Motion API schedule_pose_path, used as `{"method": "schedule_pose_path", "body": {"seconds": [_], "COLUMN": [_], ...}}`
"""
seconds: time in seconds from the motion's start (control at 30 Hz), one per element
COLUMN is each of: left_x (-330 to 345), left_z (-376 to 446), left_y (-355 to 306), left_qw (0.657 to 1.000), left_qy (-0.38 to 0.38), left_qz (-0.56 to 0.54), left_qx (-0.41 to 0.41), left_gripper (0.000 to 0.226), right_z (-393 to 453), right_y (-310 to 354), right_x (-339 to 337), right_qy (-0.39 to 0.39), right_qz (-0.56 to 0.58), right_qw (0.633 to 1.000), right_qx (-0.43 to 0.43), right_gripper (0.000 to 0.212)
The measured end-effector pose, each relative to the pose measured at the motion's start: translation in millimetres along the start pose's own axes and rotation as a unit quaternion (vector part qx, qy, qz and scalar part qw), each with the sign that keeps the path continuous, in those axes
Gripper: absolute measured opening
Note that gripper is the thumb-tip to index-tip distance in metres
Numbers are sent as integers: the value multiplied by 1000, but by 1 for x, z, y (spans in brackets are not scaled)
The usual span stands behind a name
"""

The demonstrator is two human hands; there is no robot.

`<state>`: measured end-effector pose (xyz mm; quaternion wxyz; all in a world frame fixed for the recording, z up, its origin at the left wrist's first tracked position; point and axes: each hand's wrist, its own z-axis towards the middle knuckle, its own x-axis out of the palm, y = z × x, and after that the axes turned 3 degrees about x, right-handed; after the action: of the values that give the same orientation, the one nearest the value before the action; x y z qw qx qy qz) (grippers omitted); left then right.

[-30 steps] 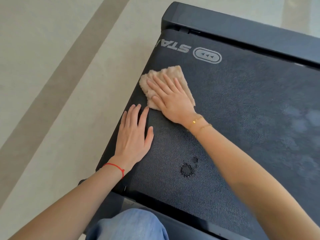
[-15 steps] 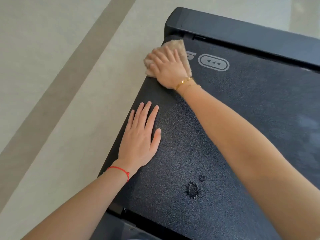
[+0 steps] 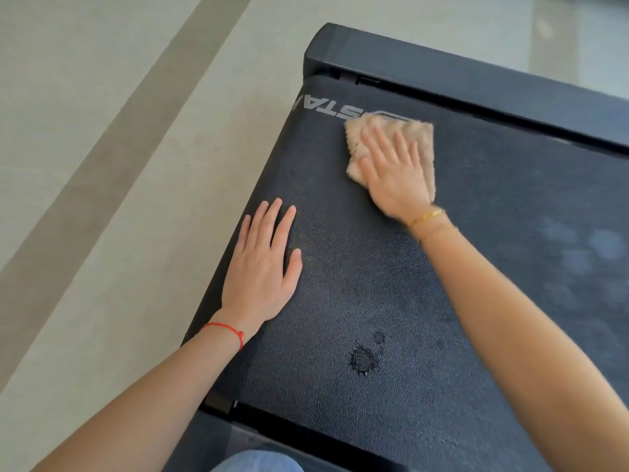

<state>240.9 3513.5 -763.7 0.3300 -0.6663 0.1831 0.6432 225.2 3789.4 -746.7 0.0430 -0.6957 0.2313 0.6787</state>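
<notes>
A folded beige cloth point(image 3: 422, 141) lies on the black textured treadmill belt point(image 3: 493, 216), just below the white lettering near the belt's far end. My right hand point(image 3: 394, 172) presses flat on the cloth with straight, spread fingers. My left hand point(image 3: 265, 267) rests flat on the belt near its left edge, holding nothing. A small dark wet spot point(image 3: 363, 359) sits on the belt between my forearms.
The treadmill's black end cover point(image 3: 476, 73) runs across the far end. Pale tiled floor point(image 3: 102, 165) with a darker stripe lies to the left. Faint dusty smudges point(image 3: 578, 247) mark the belt at the right. Blue jeans point(image 3: 258, 463) show at the bottom edge.
My right hand has slid the cloth from the belt's far left corner toward the right and nearer me, uncovering the lettering. My left hand has stayed flat in place.
</notes>
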Motion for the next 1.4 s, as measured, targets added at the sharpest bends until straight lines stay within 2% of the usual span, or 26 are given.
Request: {"method": "schedule_pose_path", "body": {"seconds": [0.13,0.2,0.23,0.3,0.37,0.43,0.63,0.73,0.8,0.87,0.97,1.0,1.07,1.17,1.23,1.33,1.4], "left_x": [0,0,1,1,1,0,-1,-3,-5,-7,-11,-11,-12,-13,-13,-13,-12], "left_z": [-1,-2,-2,-1,0,0,-1,-13,-31,-53,-84,-92,-106,-120,-126,-129,-130], "left_y": [0,1,1,2,1,1,1,2,4,7,13,14,16,16,17,17,16], "left_qw": [1000,1000,1000,1000,1000,1000,1000,999,1000,999,999,998,998,997,996,996,996], "left_qy": [-3,-3,-4,-5,-4,-4,-5,0,12,25,37,39,37,36,37,32,27], "left_qz": [-5,-4,-4,-6,-8,-9,-25,-33,-28,-21,-32,-37,-47,-57,-61,-64,-65], "left_qx": [4,4,5,5,5,6,6,-3,-6,-7,-20,-25,-34,-43,-48,-53,-56], "left_gripper": [61,61,61,60,60,60,58,57,57,60,63,63,64,64,65,65,65], "right_z": [-85,-88,-77,-43,-14,-8,-111,-154,-149,-127,-94,-91,-101,-147,-181,-186,-157], "right_y": [12,-4,-14,-30,-35,-27,11,10,0,-3,15,26,52,81,87,75,70], "right_x": [13,8,5,-3,-10,-8,13,16,9,5,5,8,17,32,38,35,30], "right_qy": [32,50,40,15,14,11,31,52,59,44,31,33,43,58,72,73,54], "right_qz": [0,-12,-31,-49,-16,-2,-22,-26,-31,-31,-3,2,-11,-37,-37,-49,-58], "right_qw": [990,986,988,997,999,999,991,982,979,987,999,999,998,979,963,956,968], "right_qx": [-140,-158,-144,-61,25,50,-131,-181,-194,-151,-21,-5,-46,-192,-256,-279,-237], "right_gripper": [54,55,55,54,54,54,54,54,54,54,53,54,54,54,54,55,54]}}
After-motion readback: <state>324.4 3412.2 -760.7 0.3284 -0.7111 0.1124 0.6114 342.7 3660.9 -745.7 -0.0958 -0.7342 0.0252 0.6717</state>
